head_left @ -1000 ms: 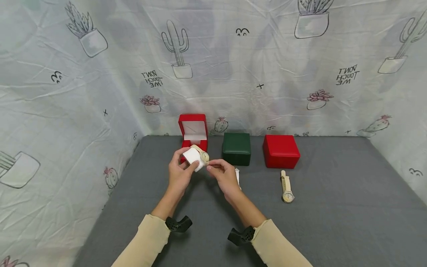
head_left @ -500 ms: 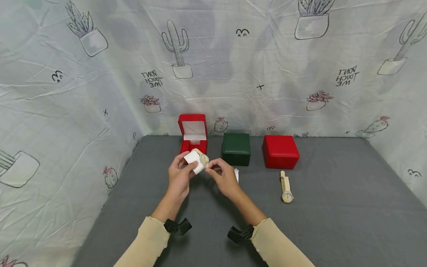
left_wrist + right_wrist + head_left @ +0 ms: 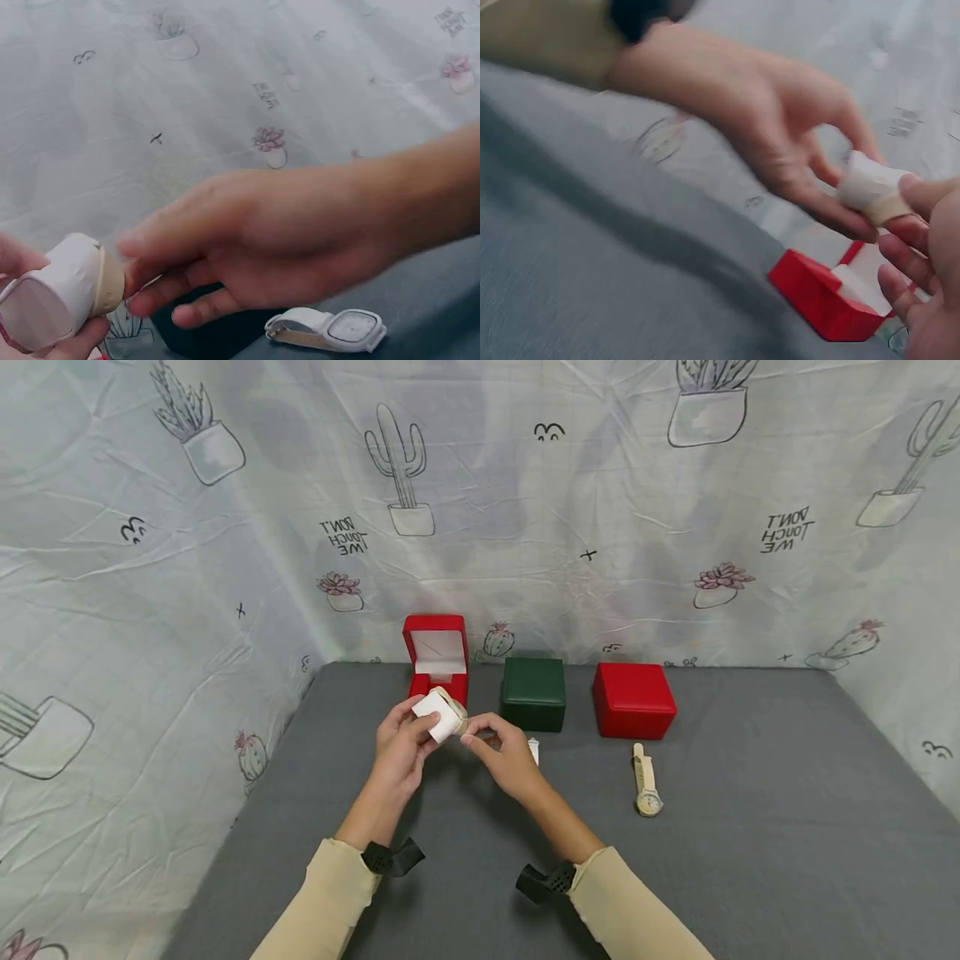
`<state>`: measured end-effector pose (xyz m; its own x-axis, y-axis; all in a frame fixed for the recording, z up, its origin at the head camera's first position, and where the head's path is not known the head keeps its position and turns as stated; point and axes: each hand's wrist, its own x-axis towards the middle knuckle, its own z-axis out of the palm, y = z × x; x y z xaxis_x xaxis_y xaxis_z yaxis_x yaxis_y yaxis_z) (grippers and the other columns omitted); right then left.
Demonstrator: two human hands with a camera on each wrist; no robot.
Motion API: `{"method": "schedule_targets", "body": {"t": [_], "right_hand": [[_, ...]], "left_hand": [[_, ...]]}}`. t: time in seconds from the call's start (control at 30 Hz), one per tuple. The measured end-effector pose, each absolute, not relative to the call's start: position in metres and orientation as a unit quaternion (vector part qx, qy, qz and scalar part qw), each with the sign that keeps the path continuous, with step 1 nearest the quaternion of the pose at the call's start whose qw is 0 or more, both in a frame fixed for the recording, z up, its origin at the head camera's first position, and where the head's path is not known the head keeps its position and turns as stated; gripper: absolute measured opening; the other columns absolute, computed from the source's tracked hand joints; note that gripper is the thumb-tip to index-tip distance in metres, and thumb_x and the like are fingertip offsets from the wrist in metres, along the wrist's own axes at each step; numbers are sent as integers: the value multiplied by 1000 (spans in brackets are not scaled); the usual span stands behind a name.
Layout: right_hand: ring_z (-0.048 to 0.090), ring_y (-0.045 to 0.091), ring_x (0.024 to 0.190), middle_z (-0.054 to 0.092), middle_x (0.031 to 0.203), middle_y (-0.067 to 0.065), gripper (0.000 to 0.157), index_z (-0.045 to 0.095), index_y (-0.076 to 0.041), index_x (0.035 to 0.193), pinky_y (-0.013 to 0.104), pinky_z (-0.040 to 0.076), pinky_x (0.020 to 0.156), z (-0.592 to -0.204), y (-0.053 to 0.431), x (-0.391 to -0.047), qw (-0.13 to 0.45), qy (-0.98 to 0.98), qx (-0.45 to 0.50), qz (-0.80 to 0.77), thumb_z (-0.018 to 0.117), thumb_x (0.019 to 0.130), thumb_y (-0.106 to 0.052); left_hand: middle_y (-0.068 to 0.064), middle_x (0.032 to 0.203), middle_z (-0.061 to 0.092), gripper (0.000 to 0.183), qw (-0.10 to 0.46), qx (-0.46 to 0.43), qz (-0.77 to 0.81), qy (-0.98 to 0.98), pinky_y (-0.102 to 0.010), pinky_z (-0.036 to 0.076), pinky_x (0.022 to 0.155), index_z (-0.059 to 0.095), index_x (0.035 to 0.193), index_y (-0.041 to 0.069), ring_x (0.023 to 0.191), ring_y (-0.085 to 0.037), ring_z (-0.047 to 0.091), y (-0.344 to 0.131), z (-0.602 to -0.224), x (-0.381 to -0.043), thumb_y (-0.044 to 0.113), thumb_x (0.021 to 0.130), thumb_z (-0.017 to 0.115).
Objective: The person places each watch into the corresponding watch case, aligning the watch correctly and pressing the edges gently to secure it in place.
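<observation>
Held in my left hand point(image 3: 395, 753) is a small white watch cushion point(image 3: 436, 713), gripped between thumb and fingers. A cream wristwatch point(image 3: 459, 710) wraps around that cushion, its strap point(image 3: 111, 281) lying across the near end in the left wrist view. My right hand point(image 3: 508, 762) has its thumb and forefinger at the strap, pinching it on the cushion's right side. Just behind both hands stands an open red watch box point(image 3: 435, 623) with a white lid lining. A white wristwatch point(image 3: 352, 330) lies by my right hand, partly hidden by it in the head view.
To the right of the open box stand a closed green box point(image 3: 532, 695) and a closed red box point(image 3: 634, 700). Another cream wristwatch point(image 3: 646, 783) lies in front of the closed red box. A patterned cloth point(image 3: 525, 527) hangs behind the grey table point(image 3: 750, 827).
My left hand has turned the cushion, so the watch dial, plain to see before, now faces away. The right fingers have stayed at the strap. The boxes have not moved.
</observation>
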<state>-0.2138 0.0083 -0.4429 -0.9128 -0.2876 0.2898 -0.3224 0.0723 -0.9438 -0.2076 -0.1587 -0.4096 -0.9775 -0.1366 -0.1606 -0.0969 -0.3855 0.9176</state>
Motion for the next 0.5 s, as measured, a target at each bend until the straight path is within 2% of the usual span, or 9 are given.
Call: {"method": "schedule_targets", "body": {"t": [0.17,0.27,0.33,0.5], "right_hand": [[64,22,87,64,96,5,29,55,3,120,32,55,79,-435,10,-220,-74,-626,101,770,58,96,-13],[60,11,80,63,95,-2,32,53,7,124,23,52,73,-427,14,-224,-122,-592,76,793,56,97,-12],[59,11,79,63,95,-1,31,56,7,121,21,52,72,-424,17,-226,-130,-594,76,790,58,96,-11],[59,13,77,65,93,1,23,62,4,109,23,53,71,-420,18,-225,-95,-631,72,766,66,91,-10]], "left_hand": [[-7,129,50,50,10,76,-805,-588,-24,57,75,44,135,7,104,-20,56,-156,-408,-206,-1,89,62],[-8,130,49,50,8,56,-787,-615,-26,58,75,46,134,7,109,-23,52,-156,-409,-205,-1,88,63],[-7,130,49,49,12,52,-768,-638,-27,58,75,48,133,9,110,-24,52,-156,-409,-204,1,87,65],[-8,127,53,48,45,43,-719,-693,-32,58,80,52,128,14,106,-28,61,-152,-408,-201,4,85,70]]}}
